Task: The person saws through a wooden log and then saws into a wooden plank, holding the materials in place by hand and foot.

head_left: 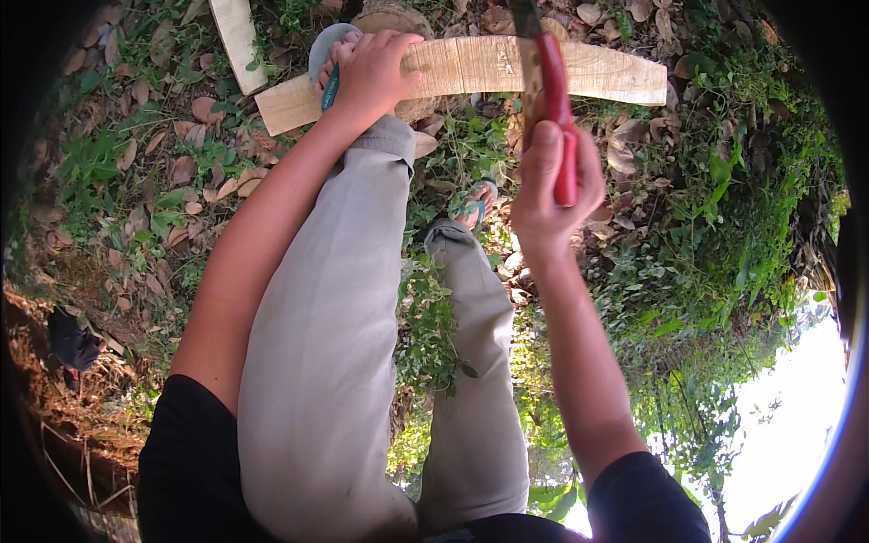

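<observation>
A pale wooden board (pixel 606 71) lies crosswise near the top of the head view, curved by the lens. My left hand (pixel 373 77) grips the board toward its left part, beside my foot in a flip-flop (pixel 331 56) that rests on it. My right hand (pixel 557 185) is closed round the red handle (pixel 554 81) of a hand saw. The saw's blade (pixel 527 18) points away from me, over the board's right part, and runs out of the top edge. Whether its teeth touch the wood I cannot tell.
A log (pixel 394 18) lies under the board. Another pale wooden piece (pixel 237 41) is on the ground at the far left. Dry leaves (pixel 206 110) and green plants (pixel 724 172) cover the ground. My other foot (pixel 478 204) stands lower, between my legs and right arm. A dark object (pixel 72 339) lies at left.
</observation>
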The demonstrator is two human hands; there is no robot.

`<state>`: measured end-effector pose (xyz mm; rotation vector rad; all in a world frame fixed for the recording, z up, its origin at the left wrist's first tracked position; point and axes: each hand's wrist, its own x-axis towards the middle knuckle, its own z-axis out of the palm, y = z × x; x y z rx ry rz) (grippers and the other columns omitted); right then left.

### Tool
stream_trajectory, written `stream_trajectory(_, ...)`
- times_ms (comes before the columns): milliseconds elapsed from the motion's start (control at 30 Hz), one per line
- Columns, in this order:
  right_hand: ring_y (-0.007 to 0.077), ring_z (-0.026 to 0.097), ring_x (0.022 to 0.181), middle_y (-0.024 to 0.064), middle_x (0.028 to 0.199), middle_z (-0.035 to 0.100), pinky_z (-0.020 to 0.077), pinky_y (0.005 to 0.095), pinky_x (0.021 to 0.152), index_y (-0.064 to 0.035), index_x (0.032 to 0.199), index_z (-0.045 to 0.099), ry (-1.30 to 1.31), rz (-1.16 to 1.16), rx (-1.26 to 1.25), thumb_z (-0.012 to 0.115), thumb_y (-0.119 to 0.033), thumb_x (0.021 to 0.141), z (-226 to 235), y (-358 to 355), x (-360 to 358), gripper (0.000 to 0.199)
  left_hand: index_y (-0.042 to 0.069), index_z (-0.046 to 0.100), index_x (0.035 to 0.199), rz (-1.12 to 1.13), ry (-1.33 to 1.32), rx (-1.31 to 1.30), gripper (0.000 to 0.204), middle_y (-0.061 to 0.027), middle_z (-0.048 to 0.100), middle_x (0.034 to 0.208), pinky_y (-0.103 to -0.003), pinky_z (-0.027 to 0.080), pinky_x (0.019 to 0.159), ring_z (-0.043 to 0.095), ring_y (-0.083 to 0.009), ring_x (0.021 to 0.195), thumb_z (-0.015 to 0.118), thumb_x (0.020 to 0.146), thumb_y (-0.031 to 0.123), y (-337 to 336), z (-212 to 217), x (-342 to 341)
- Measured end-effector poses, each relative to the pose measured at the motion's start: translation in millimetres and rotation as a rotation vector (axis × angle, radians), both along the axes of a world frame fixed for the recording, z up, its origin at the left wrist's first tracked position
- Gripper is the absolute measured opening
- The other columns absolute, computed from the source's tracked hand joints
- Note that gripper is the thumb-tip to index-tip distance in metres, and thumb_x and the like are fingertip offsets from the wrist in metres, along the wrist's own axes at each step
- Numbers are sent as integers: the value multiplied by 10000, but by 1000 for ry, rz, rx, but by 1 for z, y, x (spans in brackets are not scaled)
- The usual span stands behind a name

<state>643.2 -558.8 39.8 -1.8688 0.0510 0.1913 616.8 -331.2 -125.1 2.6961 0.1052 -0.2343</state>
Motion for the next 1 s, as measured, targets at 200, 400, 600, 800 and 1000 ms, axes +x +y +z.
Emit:
stream_trajectory(200, 46, 462, 542, -27, 615, 531, 367, 232, 488, -8, 930, 633, 150, 0, -130, 668, -228, 1012, -17, 18, -47, 237, 234, 660, 1293, -14, -91, -2, 509, 27, 665, 1169, -481, 353, 984, 597, -202, 1140, 793, 809, 322, 0, 1, -4)
stream_trajectory(400, 39, 466, 548, -18, 628, 540, 370, 234, 494, 14, 923, 609, 325, 15, 172, 616, -211, 1008, -22, -4, -65, 241, 230, 662, 1303, -5, -112, -13, 529, 37, 667, 1187, -458, 358, 973, 598, -193, 1150, 811, 800, 295, 2, 2, -9)
stream_trajectory(600, 93, 495, 512, 27, 609, 559, 403, 267, 495, -13, 890, 589, 353, 32, -22, 590, -222, 1005, -8, -10, -76, 239, 251, 655, 1321, 5, -87, -36, 529, 51, 662, 1211, -429, 332, 960, 595, -175, 1159, 796, 816, 319, 5, -2, -9)
stream_trajectory(800, 123, 527, 478, 71, 596, 572, 416, 301, 467, -15, 895, 610, 242, 107, -317, 635, -138, 1000, 28, 16, -78, 163, 252, 657, 1320, 15, -62, -62, 532, 48, 664, 1209, -427, 333, 952, 597, -173, 1155, 799, 812, 320, 4, 2, -8)
stream_trajectory(1000, 150, 450, 412, 77, 523, 513, 347, 337, 418, -37, 747, 532, 215, 80, -380, 631, -141, 1004, 24, 86, -45, 295, 244, 681, 1279, 34, -35, -90, 510, 51, 676, 1181, -424, 331, 958, 598, -171, 1155, 815, 791, 307, 5, 3, 2)
